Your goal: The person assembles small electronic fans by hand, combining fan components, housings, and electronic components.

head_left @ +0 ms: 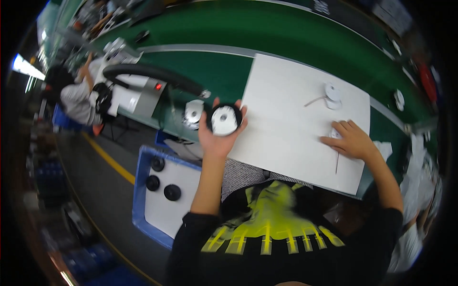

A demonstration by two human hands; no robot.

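Observation:
My left hand (220,138) is closed round a black round part with a white disc face (224,120), raised beside the left edge of a white board (291,128). A small hole shows in the middle of the disc. My right hand (350,139) rests on the right side of the board, its fingers over a small white spool (335,134) that they partly hide. From that spool a thin dark strip runs toward me. Farther back on the board lie white spools (333,95), with another strip running out to the left.
A blue bin (141,190) at lower left holds three black round parts (172,192). On the green bench lies another white disc (193,113), below a black curved arm (157,72) and a box with a red light (151,95). A person (81,97) sits at far left.

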